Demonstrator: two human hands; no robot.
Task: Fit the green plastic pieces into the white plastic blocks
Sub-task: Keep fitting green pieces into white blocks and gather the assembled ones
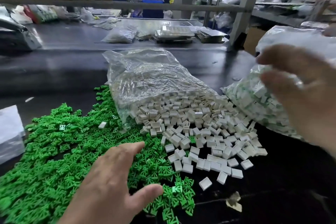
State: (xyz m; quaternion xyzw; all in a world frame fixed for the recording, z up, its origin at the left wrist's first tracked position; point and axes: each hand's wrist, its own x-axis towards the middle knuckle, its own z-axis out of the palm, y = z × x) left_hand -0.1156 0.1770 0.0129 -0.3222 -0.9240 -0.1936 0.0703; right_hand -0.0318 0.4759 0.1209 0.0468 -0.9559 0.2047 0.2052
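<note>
The left hand [112, 178] hovers palm-down, fingers spread, over the near-left heap of green pieces [54, 142]. The right hand [307, 100], blurred, fingers loosely spread, hangs right of the spilled white blocks [200, 132].

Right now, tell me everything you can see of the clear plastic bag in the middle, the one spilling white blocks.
The clear plastic bag is thin, crinkled, glossy film, lying on its side on the dark table. Its open mouth faces the camera, and small white blocks spill from it into a loose heap. The far end is slack and nearly empty. Loose green pieces lie against its left edge; another filled bag lies close on its right.
</note>
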